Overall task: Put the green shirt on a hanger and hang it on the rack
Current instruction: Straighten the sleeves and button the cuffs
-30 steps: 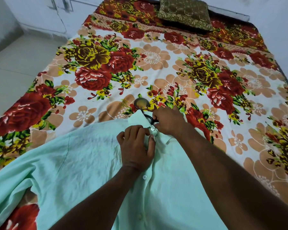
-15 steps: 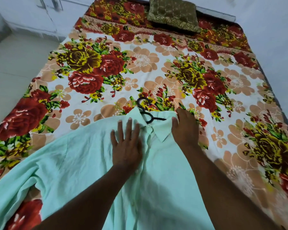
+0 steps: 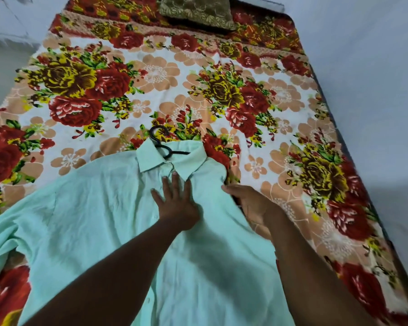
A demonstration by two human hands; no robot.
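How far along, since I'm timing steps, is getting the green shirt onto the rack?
Done: the hook of the thin black hanger pokes out of the collar of the pale green button shirt, so it looks inserted. In hand: the left hand lies flat below the collar, the right hand at the shoulder edge; the shirt lies on the floral bedsheet. Left: lifting and hanging it; no rack in view.

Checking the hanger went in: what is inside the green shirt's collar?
The black hanger: its hook and a short piece of arm show at the collar; the rest is covered by the green shirt.
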